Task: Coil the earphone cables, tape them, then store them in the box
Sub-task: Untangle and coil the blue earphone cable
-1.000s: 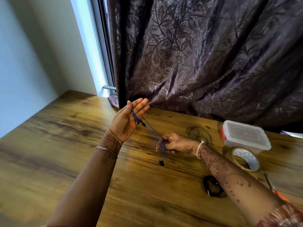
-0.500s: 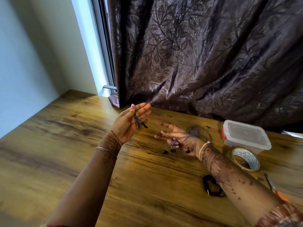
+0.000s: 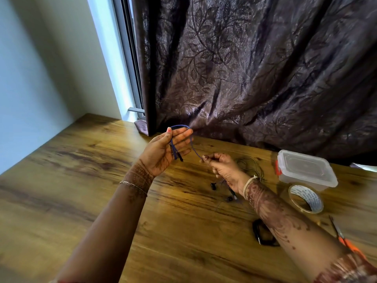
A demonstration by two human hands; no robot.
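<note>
A blue earphone cable [image 3: 192, 145] loops over the fingers of my left hand [image 3: 165, 152], which is raised palm-up above the wooden table [image 3: 81, 190] with its thumb pressing the strands to the palm. My right hand [image 3: 221, 167] pinches the cable just right of it, and the loose end with black earbuds [image 3: 213, 185] trails under that hand onto the table. A clear plastic box [image 3: 306, 170] with its lid on stands at the right. A roll of clear tape [image 3: 306, 199] lies in front of the box.
A thin dark cable coil [image 3: 252, 165] lies behind my right hand. A black coiled cable [image 3: 260, 233] lies partly under my right forearm. Orange-handled scissors [image 3: 344, 240] sit at the right edge. A dark curtain [image 3: 255, 68] hangs along the table's far side.
My right hand has carried the blue cable up and over my left fingers, forming a fresh loop, and now pinches it close to the left hand. The earbuds stay on the table.
</note>
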